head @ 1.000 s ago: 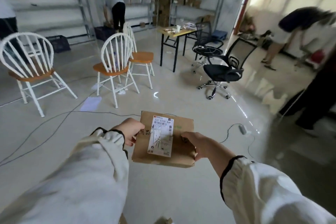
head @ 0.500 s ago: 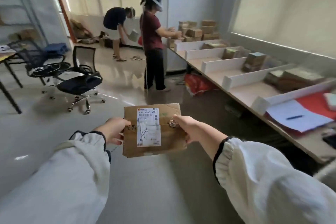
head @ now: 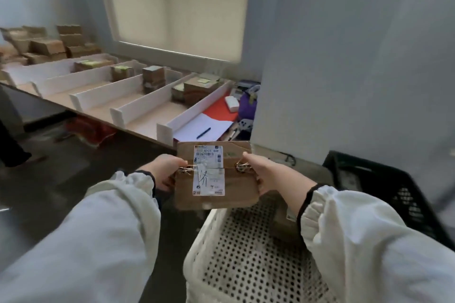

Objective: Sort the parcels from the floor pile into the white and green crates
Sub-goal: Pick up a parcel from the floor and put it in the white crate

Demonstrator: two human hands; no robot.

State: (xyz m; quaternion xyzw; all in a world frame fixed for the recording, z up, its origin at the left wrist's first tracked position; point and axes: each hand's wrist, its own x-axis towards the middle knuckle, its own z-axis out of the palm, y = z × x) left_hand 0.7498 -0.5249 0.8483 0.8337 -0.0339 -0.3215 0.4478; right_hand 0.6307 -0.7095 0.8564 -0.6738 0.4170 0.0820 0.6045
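Note:
A flat brown cardboard parcel (head: 236, 189) with a white shipping label sits between both hands at chest height. My left hand (head: 163, 171) grips its left edge and my right hand (head: 264, 174) grips its right edge. The parcel hangs just above the far rim of a white perforated crate (head: 236, 253), which stands on the floor directly below. Inside that crate, another brown parcel (head: 283, 226) shows partly under my right forearm. A dark crate (head: 384, 187) stands to the right of the white one, by the wall.
A long table (head: 147, 125) with white dividers runs along the window at left, with stacked parcels in its bays. A red sheet, paper and a pen lie in the nearest bay. A grey pillar rises at right. A person's leg shows at far left.
The view has swung right from the room and the other people to the divider table's end and the crates. Both hands have kept hold of the parcel, which is now over the white crate.

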